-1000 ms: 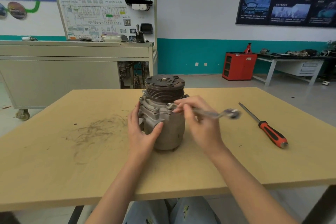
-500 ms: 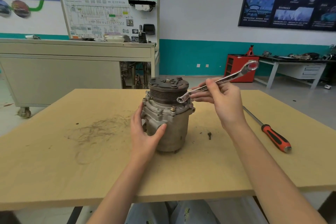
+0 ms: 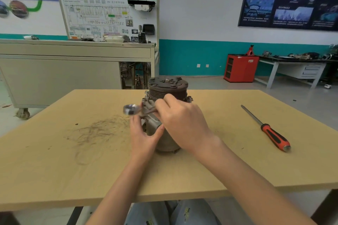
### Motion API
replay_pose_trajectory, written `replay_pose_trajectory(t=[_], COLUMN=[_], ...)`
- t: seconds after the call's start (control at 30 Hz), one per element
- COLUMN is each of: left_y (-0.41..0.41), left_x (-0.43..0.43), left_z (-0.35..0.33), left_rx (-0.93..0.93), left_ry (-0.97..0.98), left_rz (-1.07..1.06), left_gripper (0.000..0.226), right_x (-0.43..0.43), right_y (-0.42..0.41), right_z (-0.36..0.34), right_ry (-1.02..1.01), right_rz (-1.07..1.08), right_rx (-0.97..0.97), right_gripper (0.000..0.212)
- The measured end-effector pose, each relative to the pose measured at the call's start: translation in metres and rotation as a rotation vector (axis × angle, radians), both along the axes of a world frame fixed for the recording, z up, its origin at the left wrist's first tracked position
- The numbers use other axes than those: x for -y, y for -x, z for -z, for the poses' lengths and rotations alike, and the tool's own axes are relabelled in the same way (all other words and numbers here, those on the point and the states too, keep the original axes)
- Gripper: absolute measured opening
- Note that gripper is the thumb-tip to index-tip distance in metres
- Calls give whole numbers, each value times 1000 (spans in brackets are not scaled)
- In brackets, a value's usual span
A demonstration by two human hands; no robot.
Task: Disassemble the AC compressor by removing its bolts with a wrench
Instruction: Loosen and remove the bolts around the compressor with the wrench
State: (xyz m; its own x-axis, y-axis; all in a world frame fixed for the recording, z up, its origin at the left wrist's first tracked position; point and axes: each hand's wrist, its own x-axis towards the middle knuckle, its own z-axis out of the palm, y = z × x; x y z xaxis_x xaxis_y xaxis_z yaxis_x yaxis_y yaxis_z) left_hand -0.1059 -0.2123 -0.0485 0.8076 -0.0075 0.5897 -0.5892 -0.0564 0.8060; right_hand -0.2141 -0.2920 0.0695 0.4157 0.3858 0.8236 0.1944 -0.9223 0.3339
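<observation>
The AC compressor (image 3: 167, 88) is standing upright on the table (image 3: 54, 160), pulley uppermost. The left hand (image 3: 144, 133) is clasping its cast housing. The right hand (image 3: 181, 122) is gripping the wrench (image 3: 131, 109) shank, fingers curled. The unit is probably heavy, rigid and greasy, so it is best steadied low on the housing.

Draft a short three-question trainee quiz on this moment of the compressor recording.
1. Multiple choice: what does the right hand grip? A. a silver metal wrench B. a hammer C. nothing
2. True or false: the left hand holds the grey metal AC compressor.
3. Fill in: the red-and-black-handled screwdriver lies on the tan wooden table, to the compressor's ____.
Key: 1 A; 2 true; 3 right.
</observation>
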Motion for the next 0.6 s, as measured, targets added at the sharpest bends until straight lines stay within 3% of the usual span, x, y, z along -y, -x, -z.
replay_pose_trajectory(t=[0.1,0.2,0.27,0.33,0.43,0.47,0.6], left_y=[-4,-1,3,3,1,1,1], left_x=[1,0,-2,-3,-4,-4,-2], left_z=[-3,-4,-3,-1,-3,-3,-2], left_rx=[-40,-37,-21,13,34,36,28], left_ry=[-72,-38,19,-1,-4,-1,-2], left_rz=[-9,29,56,44,22,22,31], left_gripper=[94,93,90,88,87,87,89], right_x=[-11,-9,8,28,50,59,86], right_y=[1,-3,-7,-8,-11,-17,-36], right_z=[12,17,22,27,29,27,11], right_ry=[96,76,-59,-421,-1287,-1468,-1703], right_rz=[109,88,-71,-353,-740,-794,-912], right_rx=[63,129,108,4,-271,-360,-650], right_gripper=[26,23,15,14,23,28,29])
